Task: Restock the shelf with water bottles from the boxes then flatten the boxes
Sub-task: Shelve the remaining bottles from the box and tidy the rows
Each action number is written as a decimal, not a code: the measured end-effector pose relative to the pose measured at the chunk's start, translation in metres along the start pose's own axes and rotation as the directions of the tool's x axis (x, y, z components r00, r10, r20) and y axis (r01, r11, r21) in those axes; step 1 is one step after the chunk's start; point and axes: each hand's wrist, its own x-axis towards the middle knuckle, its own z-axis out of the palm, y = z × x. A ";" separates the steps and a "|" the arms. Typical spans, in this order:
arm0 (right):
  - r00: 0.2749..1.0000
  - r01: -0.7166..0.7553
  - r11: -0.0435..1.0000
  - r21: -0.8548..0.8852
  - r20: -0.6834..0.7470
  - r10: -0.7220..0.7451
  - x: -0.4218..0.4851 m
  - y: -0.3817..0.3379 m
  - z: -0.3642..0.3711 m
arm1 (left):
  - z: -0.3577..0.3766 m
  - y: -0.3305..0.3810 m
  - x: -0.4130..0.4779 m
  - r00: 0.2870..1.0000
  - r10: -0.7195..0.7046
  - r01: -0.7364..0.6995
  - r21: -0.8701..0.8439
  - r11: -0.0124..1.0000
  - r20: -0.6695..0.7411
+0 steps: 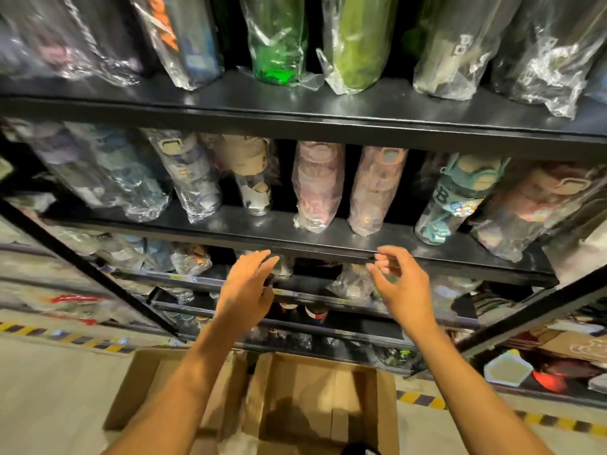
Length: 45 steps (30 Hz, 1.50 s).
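Note:
A black metal shelf holds rows of plastic-wrapped water bottles on several levels. Two pink wrapped bottles stand side by side in the middle of the centre level, just above my hands. My left hand and my right hand hover in front of that level's front edge, fingers relaxed, both empty. Below my forearms an open cardboard box sits on the floor, and its visible inside looks empty. A second open cardboard box stands to its left, partly hidden by my left arm.
Green wrapped bottles stand on the top level. Lower levels hold more wrapped bottles. A neighbouring rack at the right carries cardboard and coloured items. Yellow-black floor tape runs along the foot of the shelves.

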 end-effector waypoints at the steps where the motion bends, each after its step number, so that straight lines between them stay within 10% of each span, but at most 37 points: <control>1: 0.998 0.014 1.000 0.020 0.060 -0.015 0.004 -0.017 0.017 | -0.008 -0.016 -0.001 1.000 -0.008 0.008 0.016 1.000 0.009; 7: 0.934 0.052 0.996 0.066 0.350 -0.072 0.046 -0.105 0.129 | -0.049 -0.116 0.000 0.995 0.005 -0.021 0.154 0.988 0.105; 17: 0.980 -0.184 0.966 -0.181 0.048 0.195 0.120 -0.141 0.220 | -0.058 -0.192 0.018 0.972 0.187 -0.211 0.173 0.962 0.142; 26: 0.991 -0.114 0.993 0.034 0.069 0.111 0.145 -0.138 0.231 | -0.042 -0.202 0.015 0.977 0.207 -0.212 0.187 0.959 0.047; 45: 0.972 -0.234 0.970 -0.068 -0.030 0.232 0.111 -0.138 0.240 | -0.053 -0.196 0.018 0.974 0.143 -0.175 0.183 0.968 0.175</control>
